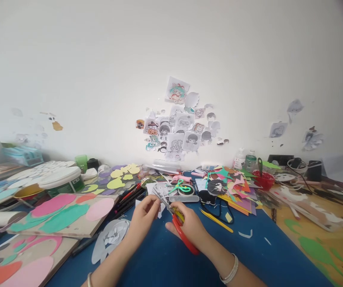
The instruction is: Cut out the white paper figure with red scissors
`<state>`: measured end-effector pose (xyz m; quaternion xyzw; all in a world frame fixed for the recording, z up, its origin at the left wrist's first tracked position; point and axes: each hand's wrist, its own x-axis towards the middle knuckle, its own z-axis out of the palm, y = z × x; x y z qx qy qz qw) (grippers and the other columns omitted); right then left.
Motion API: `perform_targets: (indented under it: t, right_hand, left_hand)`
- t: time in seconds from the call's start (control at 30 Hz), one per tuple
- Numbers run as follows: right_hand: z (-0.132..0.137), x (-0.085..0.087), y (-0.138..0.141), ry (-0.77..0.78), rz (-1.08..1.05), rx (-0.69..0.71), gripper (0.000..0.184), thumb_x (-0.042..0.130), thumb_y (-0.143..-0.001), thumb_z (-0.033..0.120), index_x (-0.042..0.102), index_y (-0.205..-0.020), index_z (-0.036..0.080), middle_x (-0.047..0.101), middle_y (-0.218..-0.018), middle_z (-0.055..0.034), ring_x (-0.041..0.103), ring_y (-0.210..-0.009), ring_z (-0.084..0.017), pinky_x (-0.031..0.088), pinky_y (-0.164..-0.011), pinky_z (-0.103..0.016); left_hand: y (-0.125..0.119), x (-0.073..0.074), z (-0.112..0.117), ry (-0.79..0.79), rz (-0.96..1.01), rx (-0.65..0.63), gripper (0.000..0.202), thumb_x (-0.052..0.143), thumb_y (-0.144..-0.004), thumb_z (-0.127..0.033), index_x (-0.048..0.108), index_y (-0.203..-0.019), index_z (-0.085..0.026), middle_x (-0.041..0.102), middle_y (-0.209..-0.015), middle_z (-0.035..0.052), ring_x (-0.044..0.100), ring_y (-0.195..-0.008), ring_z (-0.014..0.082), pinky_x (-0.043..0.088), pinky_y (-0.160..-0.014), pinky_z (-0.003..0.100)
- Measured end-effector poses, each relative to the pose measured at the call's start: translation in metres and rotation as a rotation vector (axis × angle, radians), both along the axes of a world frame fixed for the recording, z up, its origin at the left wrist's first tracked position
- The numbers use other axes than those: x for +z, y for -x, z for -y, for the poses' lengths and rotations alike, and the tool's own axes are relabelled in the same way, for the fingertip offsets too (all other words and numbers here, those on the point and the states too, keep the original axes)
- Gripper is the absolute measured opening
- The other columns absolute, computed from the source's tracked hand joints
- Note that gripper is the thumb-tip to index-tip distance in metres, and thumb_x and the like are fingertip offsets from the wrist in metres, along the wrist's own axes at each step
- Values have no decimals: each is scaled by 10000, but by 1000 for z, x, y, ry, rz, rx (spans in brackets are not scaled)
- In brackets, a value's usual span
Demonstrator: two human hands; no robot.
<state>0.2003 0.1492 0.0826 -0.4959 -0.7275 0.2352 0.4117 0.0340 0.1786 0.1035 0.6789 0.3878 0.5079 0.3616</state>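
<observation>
My right hand (186, 223) grips a pair of scissors (185, 239) by red-and-yellow handles, the metal blades pointing up and left toward my left hand. The fingers of my left hand (147, 209) are pinched together just left of the blades. They hold a small piece of white paper (161, 210), partly hidden by the fingers. Beyond the hands lie small green scissors (177, 186) and a roll of tape. To the right of the right hand rests a yellow tool like tweezers (217, 220), near a dark cord.
A pile of coloured paper scraps (237, 187) lies at the back right. Boards with coloured shapes (66, 213) and a white-lidded tub (64, 179) stand left. White cut-outs (111, 237) lie beside my left forearm. Paper drawings (176, 141) hang on the wall. A red bowl (263, 180) stands right.
</observation>
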Motion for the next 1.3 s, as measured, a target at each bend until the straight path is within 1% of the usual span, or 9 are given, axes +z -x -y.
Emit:
perform_targets:
  t: [0.1, 0.37, 0.63, 0.77, 0.9, 1.07, 1.2, 1.3]
  right_hand:
    - [-2, -4, 0, -12, -33, 3, 374, 645, -681, 330, 550, -1028, 227, 609, -786, -8, 527, -630, -152, 404, -594, -262]
    - [-2, -5, 1, -17, -68, 64, 354, 645, -693, 315, 527, -1014, 223, 537, -672, 32, 451, -557, -117, 344, -531, -231]
    - [-2, -9, -1, 48, -166, 194, 354, 631, -740, 286, 499, -1064, 237, 489, -690, 42, 413, -575, -106, 377, -589, -241]
    - [-3, -11, 0, 49, -191, 222, 346, 631, -748, 281, 497, -1063, 230, 469, -685, 42, 396, -570, -105, 374, -585, -240]
    - [-9, -18, 1, 47, -231, 243, 338, 631, -743, 280, 502, -1048, 217, 448, -673, 43, 375, -566, -101, 364, -564, -232]
    - [-14, -25, 3, 21, -249, 247, 325, 611, -755, 338, 510, -1032, 202, 417, -637, 53, 346, -537, -91, 345, -524, -221]
    - [-13, -25, 3, 20, -251, 241, 340, 600, -759, 392, 514, -1028, 203, 420, -623, 53, 352, -528, -93, 335, -520, -229]
    - [-13, -23, 3, 21, -252, 238, 324, 591, -759, 397, 524, -1010, 203, 399, -609, 56, 325, -519, -91, 315, -505, -226]
  left_hand:
    - [0, 0, 1, -5, 0, -7, 265, 468, -833, -408, 485, -686, -188, 473, -566, -55, 435, -497, 89, 348, -502, 218]
    - [0, 0, 3, -12, 16, -19, 257, 471, -836, -407, 489, -700, -190, 472, -582, -53, 437, -508, 92, 356, -504, 219]
    - [0, 2, 4, -2, 19, -30, 255, 465, -840, -409, 492, -712, -190, 475, -585, -55, 428, -504, 87, 345, -502, 216]
    - [0, 1, 4, -6, 24, -38, 238, 466, -839, -397, 503, -729, -189, 476, -579, -55, 423, -500, 86, 345, -499, 215]
    - [-1, 2, 5, -3, 26, -40, 233, 468, -834, -385, 499, -715, -187, 480, -583, -53, 423, -500, 83, 341, -496, 213]
    - [-2, 6, 8, -1, 34, -39, 232, 472, -817, -384, 488, -695, -187, 474, -572, -54, 417, -485, 82, 335, -485, 212]
    - [-2, 7, 8, -5, 31, -36, 236, 470, -804, -393, 485, -685, -189, 472, -564, -54, 418, -477, 83, 338, -479, 213]
    - [-2, 6, 7, -6, 31, -36, 239, 468, -802, -393, 484, -678, -189, 477, -567, -52, 421, -474, 84, 343, -479, 213]
